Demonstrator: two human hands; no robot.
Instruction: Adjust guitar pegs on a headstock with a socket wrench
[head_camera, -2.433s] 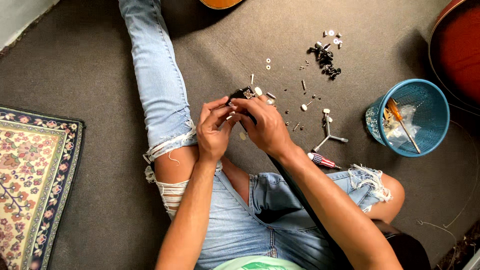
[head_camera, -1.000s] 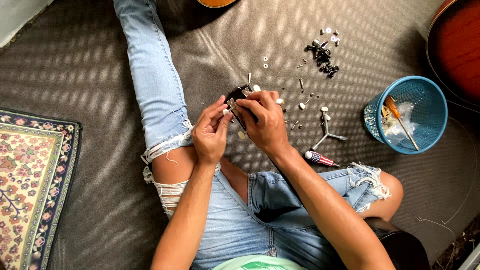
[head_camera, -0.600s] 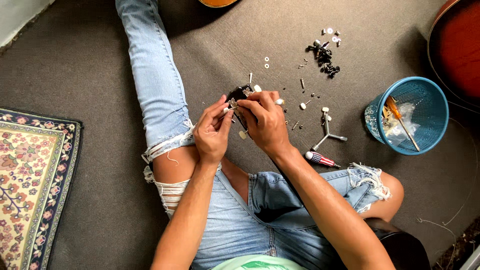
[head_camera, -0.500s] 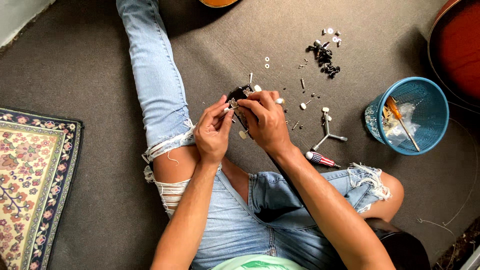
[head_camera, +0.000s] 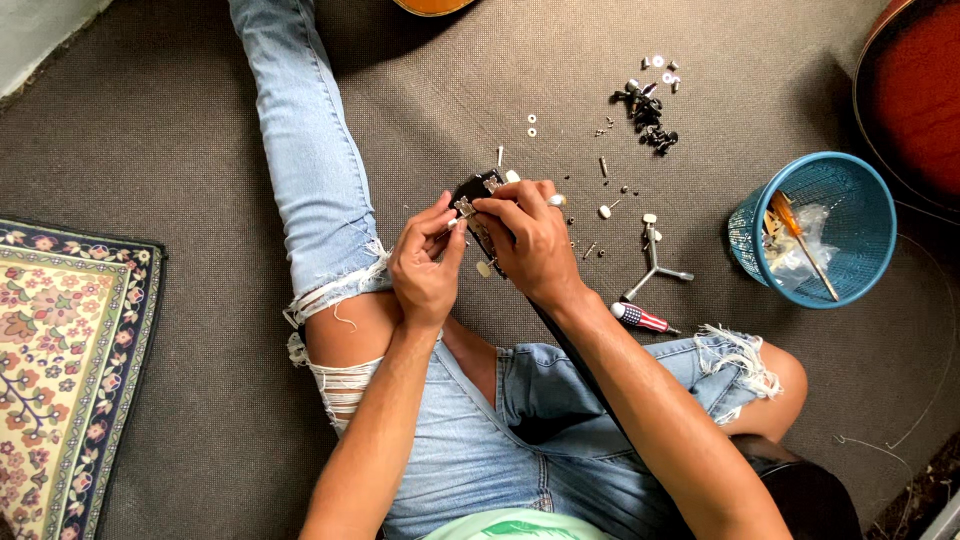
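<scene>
Here the black guitar headstock (head_camera: 472, 187) sat above the person's lap, over the brown carpet (head_camera: 180, 150), pinched between both hands. The right hand (head_camera: 530, 243) curled over its top, fingers closed on it. The left hand (head_camera: 425, 268) pressed in from the other side, fingertips pinched on a small silver part at the headstock's edge. Beyond them, small screws and washers (head_camera: 600, 180) lay scattered, a pile of black parts (head_camera: 648, 112) farther off. A striped-handled screwdriver (head_camera: 640, 318) lay by the right knee, a blue basket (head_camera: 812, 230) well apart, a patterned rug (head_camera: 70, 350) to the left.
</scene>
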